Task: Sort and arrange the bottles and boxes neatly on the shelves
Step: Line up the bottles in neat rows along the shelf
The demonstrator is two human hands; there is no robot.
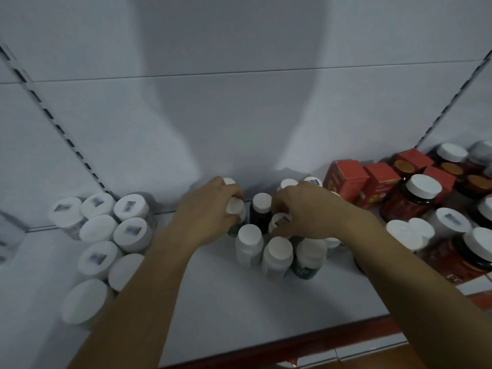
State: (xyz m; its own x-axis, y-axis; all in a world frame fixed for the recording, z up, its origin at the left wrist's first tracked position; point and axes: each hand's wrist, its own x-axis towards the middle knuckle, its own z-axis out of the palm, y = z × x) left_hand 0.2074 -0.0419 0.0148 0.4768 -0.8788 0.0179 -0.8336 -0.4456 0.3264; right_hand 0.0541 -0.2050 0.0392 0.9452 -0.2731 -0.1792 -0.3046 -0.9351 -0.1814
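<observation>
Head view: left grip (210,211) clasps white-capped bottle (234,206); right grip (306,211) pinches stickered bottle (279,221).

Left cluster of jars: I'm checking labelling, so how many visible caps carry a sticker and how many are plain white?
Sticker caps: 5
Plain caps: 3
Total: 8

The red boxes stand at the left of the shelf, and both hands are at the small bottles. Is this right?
No. The head view shows the red boxes on the right side of the shelf; the left hand and right hand are indeed at the small bottles.
</observation>
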